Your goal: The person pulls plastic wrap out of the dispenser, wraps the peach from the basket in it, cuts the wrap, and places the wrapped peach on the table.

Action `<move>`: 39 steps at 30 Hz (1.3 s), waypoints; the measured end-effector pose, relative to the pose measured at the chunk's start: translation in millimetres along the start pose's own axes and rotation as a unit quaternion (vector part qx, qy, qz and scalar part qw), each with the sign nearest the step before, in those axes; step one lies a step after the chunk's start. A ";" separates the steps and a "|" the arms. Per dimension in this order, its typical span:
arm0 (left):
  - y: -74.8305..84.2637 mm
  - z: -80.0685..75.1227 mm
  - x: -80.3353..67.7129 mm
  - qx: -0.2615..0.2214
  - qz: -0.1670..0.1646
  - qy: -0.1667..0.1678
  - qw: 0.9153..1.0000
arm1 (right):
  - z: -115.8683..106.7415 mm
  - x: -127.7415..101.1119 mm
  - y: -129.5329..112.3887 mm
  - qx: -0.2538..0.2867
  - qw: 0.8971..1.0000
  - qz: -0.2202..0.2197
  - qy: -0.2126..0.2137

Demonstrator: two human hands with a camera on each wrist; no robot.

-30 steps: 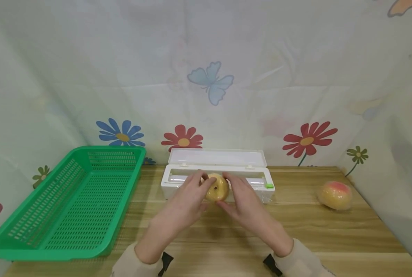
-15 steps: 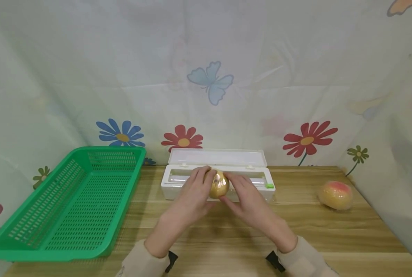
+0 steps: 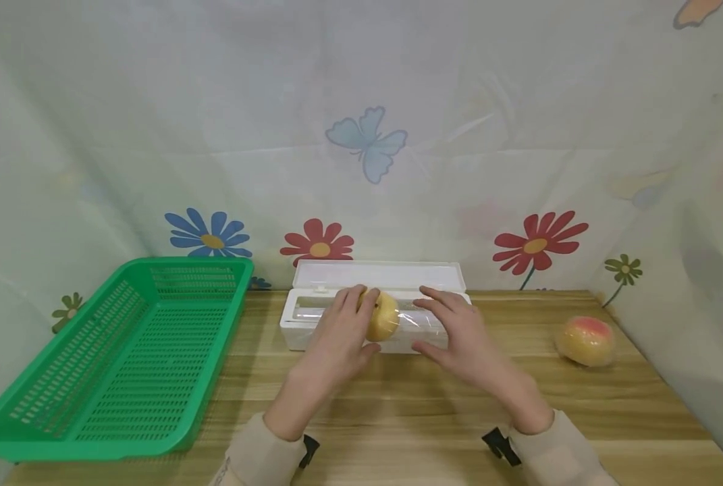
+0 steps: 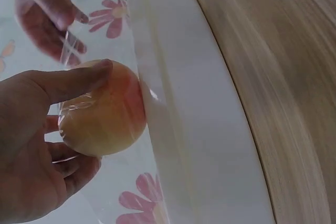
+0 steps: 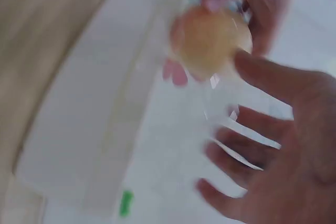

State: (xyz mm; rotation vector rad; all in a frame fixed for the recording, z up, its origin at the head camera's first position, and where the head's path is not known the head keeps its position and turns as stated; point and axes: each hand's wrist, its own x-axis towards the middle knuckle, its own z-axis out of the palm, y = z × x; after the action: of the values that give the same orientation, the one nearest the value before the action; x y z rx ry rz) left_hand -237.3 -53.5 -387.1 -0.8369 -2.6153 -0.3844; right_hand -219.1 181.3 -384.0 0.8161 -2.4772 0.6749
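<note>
My left hand [image 3: 337, 337] grips a round yellow fruit [image 3: 384, 321] with a red blush, its thumb on one side and fingers round the other. Clear cling film covers part of the fruit [image 4: 110, 121] and stretches off toward the right hand. The right hand [image 3: 467, 337] stands apart from the fruit, its fingers loosely spread. In the right wrist view, film glints near the fingertips of this right hand [image 5: 283, 156]; whether they touch it I cannot tell. Behind and below the fruit lies a white cling film dispenser [image 3: 300, 335], its lid [image 3: 379, 275] raised.
A green perforated basket [image 3: 212, 385] stands at the left of the wooden table [image 3: 397, 425]. Another yellow fruit with a red top [image 3: 586, 341], wrapped in film, rests at the right. A white cloth wall printed with flowers [image 3: 537, 243] rises behind the table.
The fruit has been turned, so its stem dimple no longer faces the head camera. The right hand has let go of it and drawn away to the right; the left still holds it.
</note>
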 end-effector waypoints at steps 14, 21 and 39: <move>-5.4 10.4 5.1 0.005 -0.013 0.011 1.000 | -21.2 -11.7 47.9 0.022 0.976 0.149 -0.156; -7.2 12.7 7.3 0.005 -0.022 0.004 1.000 | -11.4 -11.5 59.0 0.019 0.976 0.160 -0.148; -9.4 18.5 11.6 0.001 -0.016 0.022 1.000 | 1.1 -8.8 64.1 -0.007 0.976 0.181 -0.118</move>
State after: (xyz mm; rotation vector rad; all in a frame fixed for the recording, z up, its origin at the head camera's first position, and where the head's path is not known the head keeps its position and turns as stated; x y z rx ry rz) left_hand -256.5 -48.4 -400.1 -0.7790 -2.5914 -0.4038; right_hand -253.9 229.6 -409.3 0.4624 -2.8801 0.7160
